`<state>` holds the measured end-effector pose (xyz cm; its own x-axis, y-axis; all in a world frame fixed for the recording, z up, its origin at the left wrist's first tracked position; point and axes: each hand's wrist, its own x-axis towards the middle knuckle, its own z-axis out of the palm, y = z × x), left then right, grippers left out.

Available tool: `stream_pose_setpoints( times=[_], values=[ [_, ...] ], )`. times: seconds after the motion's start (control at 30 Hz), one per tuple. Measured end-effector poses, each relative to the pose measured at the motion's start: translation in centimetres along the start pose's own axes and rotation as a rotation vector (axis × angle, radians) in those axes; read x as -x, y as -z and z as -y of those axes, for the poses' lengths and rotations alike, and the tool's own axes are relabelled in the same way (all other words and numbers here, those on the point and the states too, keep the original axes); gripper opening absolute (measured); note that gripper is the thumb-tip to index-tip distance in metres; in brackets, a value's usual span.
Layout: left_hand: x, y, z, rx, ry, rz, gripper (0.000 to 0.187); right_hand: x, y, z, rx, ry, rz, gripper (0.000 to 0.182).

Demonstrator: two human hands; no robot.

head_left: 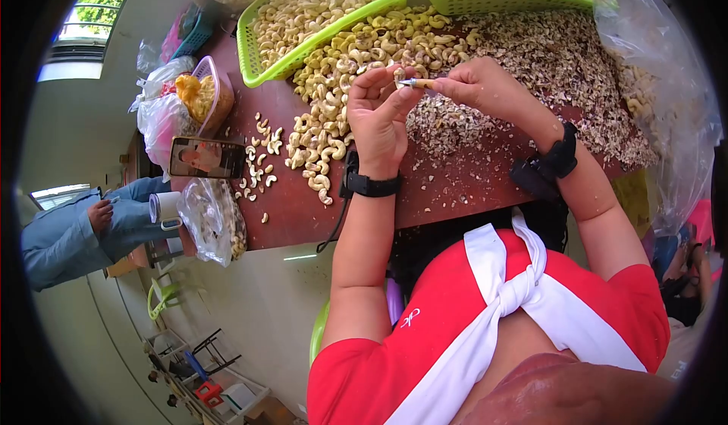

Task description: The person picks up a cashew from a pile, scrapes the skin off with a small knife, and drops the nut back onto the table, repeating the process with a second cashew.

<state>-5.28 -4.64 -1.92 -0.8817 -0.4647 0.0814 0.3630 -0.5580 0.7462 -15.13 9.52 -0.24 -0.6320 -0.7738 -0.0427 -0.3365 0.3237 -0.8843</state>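
My left hand (379, 122) is closed, pinching a cashew nut (399, 74) between its fingertips above the table. My right hand (485, 91) grips a small knife (424, 84) by its wooden handle, and the short metal blade points left, right at the nut. Under and behind my hands lies a large heap of cashews (326, 110), many with patches of brown skin. To the right, a broad pile of flaky skin peelings (531, 69) spreads over the red tabletop (440, 197).
Green baskets (249, 53) full of pale cashews stand at the back. On the left are a phone (206, 157), a pink container (220, 99), plastic bags and a white mug (164, 208). Clear plastic (660, 84) hangs at the right. A person in blue (83, 232) stands beyond the table's left end.
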Motion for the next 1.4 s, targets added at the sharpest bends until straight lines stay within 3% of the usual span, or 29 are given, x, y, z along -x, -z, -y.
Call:
stream_pose_setpoints(
  times=[0.1,0.5,0.77,1.27,1.4],
  values=[
    [0.14,-0.02,0.20,-0.029,-0.050,-0.005,0.030,-0.20,-0.01,-0.07,-0.032,-0.014,0.011,0.048],
    [0.04,-0.13,0.23,0.054,0.052,-0.107,0.031,-0.41,-0.18,-0.66,-0.046,-0.006,0.034,0.048],
    [0.40,-0.66,0.38,-0.113,-0.137,-0.034,0.029,-0.34,-0.05,-0.43,-0.034,-0.005,0.047,0.049],
    [0.23,-0.56,0.29,0.058,0.064,-0.139,0.029,-0.54,-0.15,-0.82,0.000,-0.028,0.035,0.047],
    [0.29,-0.74,0.36,-0.017,0.006,-0.142,0.030,-0.44,-0.29,-0.91,0.019,-0.033,0.028,0.046]
  ],
)
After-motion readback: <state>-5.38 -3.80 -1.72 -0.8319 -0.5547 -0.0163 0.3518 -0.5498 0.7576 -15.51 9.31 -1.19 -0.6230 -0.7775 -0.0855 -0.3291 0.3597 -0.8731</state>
